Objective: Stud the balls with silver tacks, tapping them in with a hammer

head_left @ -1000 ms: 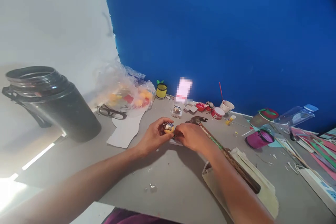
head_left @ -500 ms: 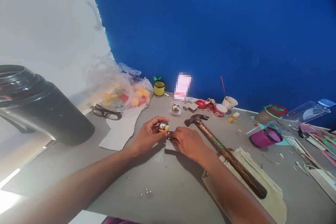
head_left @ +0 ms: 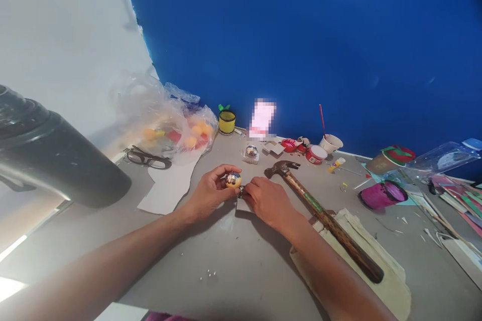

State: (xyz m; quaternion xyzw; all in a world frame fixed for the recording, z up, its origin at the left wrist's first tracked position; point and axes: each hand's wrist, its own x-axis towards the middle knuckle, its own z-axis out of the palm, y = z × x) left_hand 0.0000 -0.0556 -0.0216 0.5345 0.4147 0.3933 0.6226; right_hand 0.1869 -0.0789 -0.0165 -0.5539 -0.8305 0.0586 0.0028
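Note:
My left hand (head_left: pixel 209 190) pinches a small shiny ball (head_left: pixel 233 179), silver on top and yellow below, just above the grey table (head_left: pixel 241 271). My right hand (head_left: pixel 268 201) is closed next to it, fingertips pinched on a tiny dark piece (head_left: pixel 241 191) under the ball. Both hands rest over a small grey card (head_left: pixel 243 205). A hammer (head_left: pixel 324 218) with a wooden handle lies just right of my right hand, its head toward the blue wall.
A black jar (head_left: pixel 56 160) lies at the left. Eyeglasses (head_left: pixel 146 158), white paper (head_left: pixel 171 183) and a plastic bag (head_left: pixel 173 125) sit behind my left hand. Small pots, a yellow cup (head_left: pixel 227 122), a pink cup (head_left: pixel 382 194) and paper scraps crowd the back and right.
The view has shifted slightly; both hands stay together on the ball and the small piece, drawn a little nearer the hammer head. Nothing was let go.

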